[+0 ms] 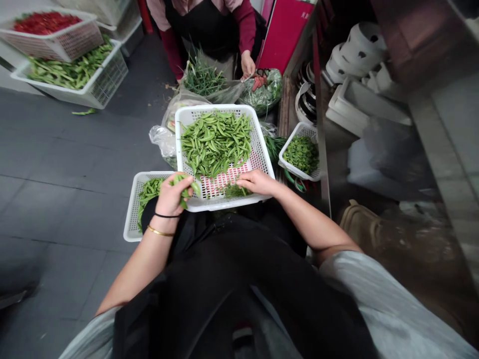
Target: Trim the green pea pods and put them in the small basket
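Note:
A white perforated basket (264, 149) rests in front of me with a heap of green pea pods (215, 142) at its far side. Several pea pods (183, 188) are gripped in my left hand (171, 195), closed over the basket's near left corner. On the near right, my right hand (258, 182) is closed in a pinch just above a small pile of trimmings (235, 190); what sits between its fingertips is too small to make out. Beside my left wrist stands a lower white basket (131, 209) with more pods (149, 192), partly hidden by my arm and leg.
Across from me a person (209, 25) handles a plastic bag by leafy greens (204, 77). A small basket of herbs (302, 153) stands right, beside a metal shelf holding white containers (359, 102). Stacked baskets (101, 85) with red peppers and green pods are far left.

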The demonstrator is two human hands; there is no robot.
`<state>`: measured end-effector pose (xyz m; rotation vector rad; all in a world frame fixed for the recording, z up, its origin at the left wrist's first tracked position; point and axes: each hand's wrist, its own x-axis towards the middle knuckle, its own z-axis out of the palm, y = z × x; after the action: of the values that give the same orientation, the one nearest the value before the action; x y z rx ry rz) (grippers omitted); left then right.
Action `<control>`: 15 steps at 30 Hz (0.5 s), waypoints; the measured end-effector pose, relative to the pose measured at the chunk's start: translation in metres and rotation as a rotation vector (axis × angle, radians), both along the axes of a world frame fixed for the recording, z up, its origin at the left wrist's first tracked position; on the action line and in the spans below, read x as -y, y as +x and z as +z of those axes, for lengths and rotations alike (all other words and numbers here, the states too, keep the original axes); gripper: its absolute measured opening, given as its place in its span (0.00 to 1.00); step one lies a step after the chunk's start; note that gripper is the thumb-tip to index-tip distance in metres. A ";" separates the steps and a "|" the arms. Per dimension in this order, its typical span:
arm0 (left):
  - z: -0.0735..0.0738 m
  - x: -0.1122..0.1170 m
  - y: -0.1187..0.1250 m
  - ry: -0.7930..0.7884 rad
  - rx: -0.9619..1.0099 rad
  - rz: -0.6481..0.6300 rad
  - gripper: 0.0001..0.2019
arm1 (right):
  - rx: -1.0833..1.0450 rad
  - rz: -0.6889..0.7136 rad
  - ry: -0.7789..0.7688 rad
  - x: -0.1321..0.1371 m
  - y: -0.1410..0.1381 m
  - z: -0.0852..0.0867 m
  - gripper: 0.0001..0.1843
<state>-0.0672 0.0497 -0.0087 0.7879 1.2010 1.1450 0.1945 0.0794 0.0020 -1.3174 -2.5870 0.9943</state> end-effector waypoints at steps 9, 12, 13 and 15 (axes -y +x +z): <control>-0.012 -0.006 -0.011 -0.122 0.407 -0.215 0.10 | 0.164 -0.619 -0.242 -0.095 -0.042 -0.075 0.19; -0.011 -0.002 -0.009 -0.146 0.396 -0.259 0.12 | 0.104 -0.660 -0.276 -0.101 -0.052 -0.087 0.15; -0.011 -0.001 -0.009 -0.144 0.394 -0.256 0.12 | 0.083 -0.666 -0.272 -0.098 -0.050 -0.086 0.15; -0.013 0.000 -0.006 -0.156 0.385 -0.238 0.14 | -0.003 -0.660 -0.229 -0.081 -0.042 -0.079 0.15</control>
<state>-0.0728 0.0493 -0.0214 0.5435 0.8384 0.9406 0.1524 0.1600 -0.0770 -2.0170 -1.8315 1.1513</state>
